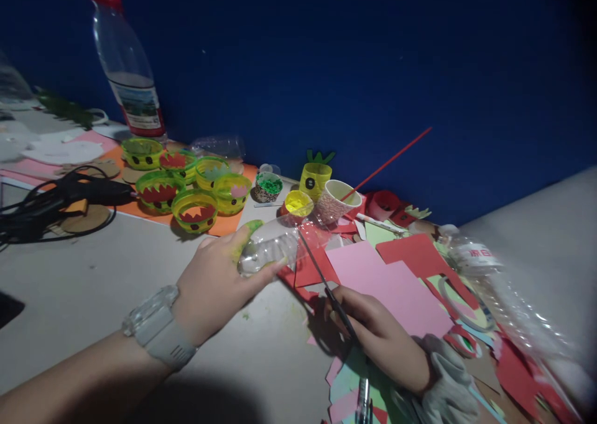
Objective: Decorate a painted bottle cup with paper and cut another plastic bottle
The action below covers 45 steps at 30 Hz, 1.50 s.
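Observation:
My left hand (219, 281) is closed around a clear plastic bottle (270, 247) lying on its side above the table. Yellow-green paint shows on the bottle's end near my fingers. In my right hand (377, 331) is a thin, dark-handled paintbrush (317, 262), pinched between the fingers. Its tip points up and left, close to the bottle's lower right side; whether it touches is unclear. Just behind the bottle stand a small cup of yellow paint (298, 204), a cup of green bits (268, 184) and a patterned paper cup (329, 200) with a red stick (396, 156).
Several yellow-green painted cups with faces (194, 216) stand at left on orange paper (228, 225). Behind them rises a red-capped bottle (135, 94). Black cable (93, 191) lies far left. Coloured paper (382, 275), tape (466, 303) and another clear bottle (513, 299) crowd the right. A blue wall (326, 57) bounds the back.

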Motion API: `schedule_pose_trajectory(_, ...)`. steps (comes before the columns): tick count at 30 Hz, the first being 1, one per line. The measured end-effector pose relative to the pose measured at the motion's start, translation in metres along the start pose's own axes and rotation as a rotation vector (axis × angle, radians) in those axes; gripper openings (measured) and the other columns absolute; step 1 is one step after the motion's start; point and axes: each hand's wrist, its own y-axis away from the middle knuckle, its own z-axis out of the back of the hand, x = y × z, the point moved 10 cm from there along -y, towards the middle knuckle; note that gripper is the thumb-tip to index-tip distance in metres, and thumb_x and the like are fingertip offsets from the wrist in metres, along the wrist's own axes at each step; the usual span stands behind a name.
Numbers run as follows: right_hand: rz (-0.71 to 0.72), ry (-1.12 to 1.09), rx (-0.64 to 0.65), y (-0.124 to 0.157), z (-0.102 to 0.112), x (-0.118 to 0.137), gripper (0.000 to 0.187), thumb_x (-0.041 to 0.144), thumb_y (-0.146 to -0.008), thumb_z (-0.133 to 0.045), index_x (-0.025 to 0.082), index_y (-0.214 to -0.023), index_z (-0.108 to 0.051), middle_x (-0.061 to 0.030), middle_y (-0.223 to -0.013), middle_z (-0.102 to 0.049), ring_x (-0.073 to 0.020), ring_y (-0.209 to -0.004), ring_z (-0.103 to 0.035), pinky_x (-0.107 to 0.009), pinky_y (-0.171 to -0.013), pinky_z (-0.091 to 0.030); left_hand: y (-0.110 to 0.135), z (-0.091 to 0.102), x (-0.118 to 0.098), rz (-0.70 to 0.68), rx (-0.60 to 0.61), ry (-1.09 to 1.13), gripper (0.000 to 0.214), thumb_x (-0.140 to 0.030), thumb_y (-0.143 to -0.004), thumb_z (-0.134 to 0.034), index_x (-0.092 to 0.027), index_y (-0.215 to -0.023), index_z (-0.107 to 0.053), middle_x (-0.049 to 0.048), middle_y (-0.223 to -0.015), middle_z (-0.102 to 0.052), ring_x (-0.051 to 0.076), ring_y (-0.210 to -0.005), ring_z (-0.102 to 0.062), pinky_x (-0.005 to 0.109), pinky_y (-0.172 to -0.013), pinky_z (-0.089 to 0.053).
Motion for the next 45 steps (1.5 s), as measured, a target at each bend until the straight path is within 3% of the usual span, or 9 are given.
schedule_pose_trajectory(8, -0.027, 0.025, 0.009, 0.000, -0.001, -0.003, 0.028, 0.037, -0.094, -0.039, 0.020, -0.072, -0.039, 0.0018, -0.068, -0.043, -0.0121, -0.061, -0.040, -0.026, -0.058, -0.033, -0.001, 0.002, -0.005, -0.042, -0.010, -0.017, 0.072, -0.069, -0.075, -0.046, -0.018, -0.126, -0.049, 0.0101, -0.105, -0.066, 0.028, -0.094, -0.060, 0.039, -0.081, -0.045)
schedule_pose_trajectory(17, -0.008, 0.180, -0.040, -0.001, 0.004, 0.009, 0.043, 0.056, -0.091, -0.030, 0.020, -0.069, -0.036, 0.0030, -0.064, -0.038, -0.0119, -0.057, -0.036, -0.025, -0.053, -0.032, -0.002, 0.002, -0.006, -0.054, 0.001, -0.001, 0.070, -0.067, -0.075, -0.049, -0.018, -0.126, -0.048, 0.0106, -0.104, -0.066, 0.028, -0.095, -0.059, 0.041, -0.083, -0.044)
schedule_pose_trajectory(27, -0.002, 0.208, -0.017, -0.001, -0.001, 0.011, 0.036, 0.044, -0.095, -0.029, 0.020, -0.070, -0.036, 0.0019, -0.065, -0.040, -0.0122, -0.058, -0.039, -0.025, -0.054, -0.033, -0.004, -0.001, -0.005, -0.045, 0.037, 0.123, 0.069, -0.063, -0.076, -0.051, -0.020, -0.129, -0.045, 0.0095, -0.113, -0.063, 0.027, -0.100, -0.057, 0.041, -0.086, -0.043)
schedule_pose_trajectory(34, -0.026, 0.130, -0.009, 0.000, -0.003, 0.010, 0.037, 0.046, -0.094, -0.033, 0.019, -0.070, -0.039, 0.0028, -0.064, -0.039, -0.0111, -0.056, -0.036, -0.024, -0.053, -0.032, -0.003, -0.001, -0.007, -0.075, 0.046, 0.186, 0.060, -0.053, -0.079, -0.055, -0.024, -0.130, -0.043, 0.0063, -0.120, -0.060, 0.025, -0.105, -0.054, 0.039, -0.090, -0.041)
schedule_pose_trajectory(45, -0.037, 0.057, -0.050, 0.000, 0.001, 0.006, 0.026, 0.037, -0.093, -0.041, 0.018, -0.076, -0.045, 0.0005, -0.072, -0.048, -0.0124, -0.064, -0.045, -0.024, -0.059, -0.037, -0.004, 0.003, -0.003, -0.034, -0.005, 0.187, 0.067, -0.062, -0.072, -0.058, -0.022, -0.126, -0.050, 0.0082, -0.116, -0.063, 0.026, -0.105, -0.057, 0.041, -0.090, -0.043)
